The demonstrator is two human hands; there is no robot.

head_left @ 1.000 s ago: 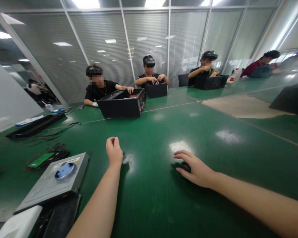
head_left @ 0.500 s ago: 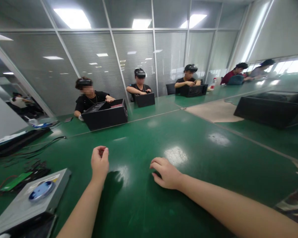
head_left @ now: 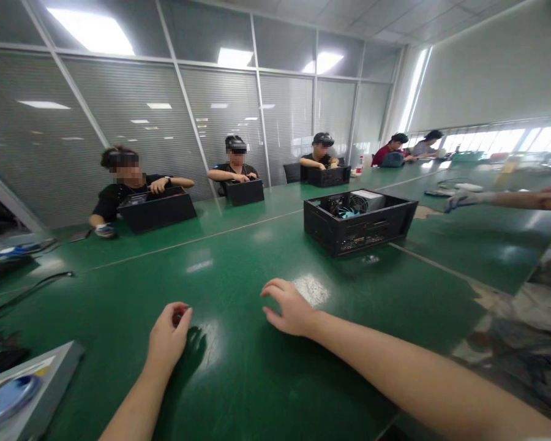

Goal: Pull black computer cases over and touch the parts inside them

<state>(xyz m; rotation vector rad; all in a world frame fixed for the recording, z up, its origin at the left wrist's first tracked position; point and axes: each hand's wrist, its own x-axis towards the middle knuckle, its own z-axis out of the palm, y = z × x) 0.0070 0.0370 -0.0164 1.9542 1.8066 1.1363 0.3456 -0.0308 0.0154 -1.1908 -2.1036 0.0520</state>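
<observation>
Because the left edge crops the silver drive point(head_left: 57, 386) at the lower left, only part of it shows, the round blue object point(head_left: 9, 401) on top cut off too; the dark items point(head_left: 2, 355) just above it are too blurred to name. Right of centre, the near wall of the black computer case point(head_left: 371, 225) hides its lower interior, though a fan point(head_left: 349, 211) shows past the rim. A co-worker's gloved hand point(head_left: 463, 200) extends from the right edge, smeared by blur. At lower left of centre, the left hand point(head_left: 168, 337) is over the green table point(head_left: 229, 380), fingers curled toward the thumb; whether it grips anything, I cannot tell. Near the middle, the right hand point(head_left: 287, 306) is open, fingers arched leftward, thumb apart, its forearm slanting from the lower right corner.
</observation>
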